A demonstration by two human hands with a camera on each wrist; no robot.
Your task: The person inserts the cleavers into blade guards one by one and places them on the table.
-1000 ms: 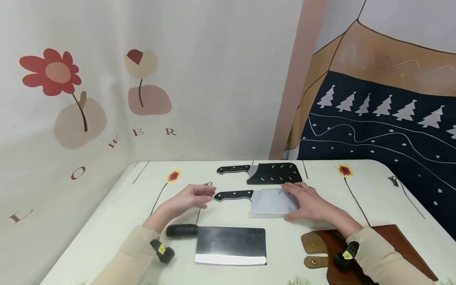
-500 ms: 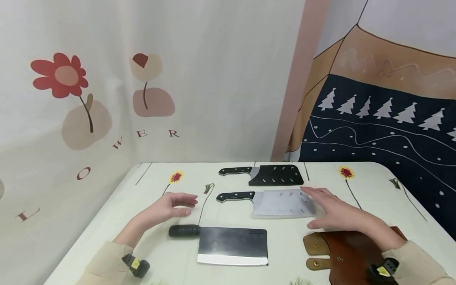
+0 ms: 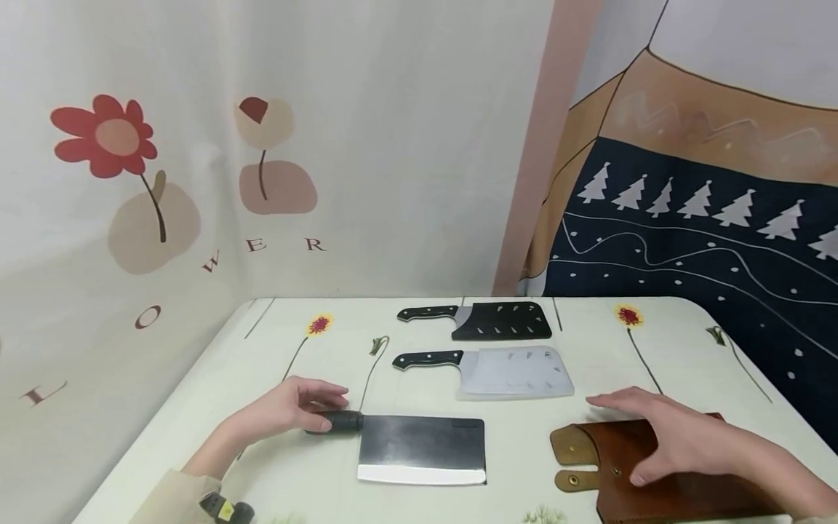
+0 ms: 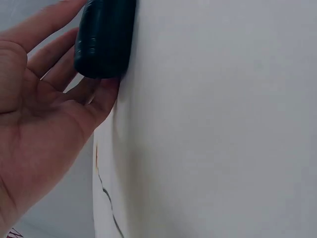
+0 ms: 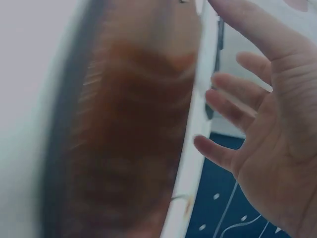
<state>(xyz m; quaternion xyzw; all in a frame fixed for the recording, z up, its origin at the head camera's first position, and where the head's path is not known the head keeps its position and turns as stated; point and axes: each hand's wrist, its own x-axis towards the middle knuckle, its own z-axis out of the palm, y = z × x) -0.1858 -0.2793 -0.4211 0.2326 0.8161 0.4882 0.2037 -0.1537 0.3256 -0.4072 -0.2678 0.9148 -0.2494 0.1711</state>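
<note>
A large cleaver [image 3: 422, 447] with a black handle lies flat on the table, its bright edge toward me. My left hand [image 3: 281, 409] is at the end of that handle, fingers loosely bent over it and thumb on the near side. In the left wrist view the dark handle [image 4: 105, 39] sits between thumb and fingers, with space left at the palm. Over the brown leather sheath [image 3: 625, 444] hovers my right hand [image 3: 687, 440], fingers spread and holding nothing. The sheath's two tan snap straps point left, toward the cleaver's blade.
Behind the cleaver lies a knife in a translucent white blade cover [image 3: 517, 372]. Farther back is another knife in a black blade cover [image 3: 507, 320]. A printed curtain [image 3: 393, 160] hangs along the table's far edge.
My right hand has left the white-covered knife and come back right over the leather sheath. My left hand has moved from beside that knife's handle down to the large cleaver's handle.
</note>
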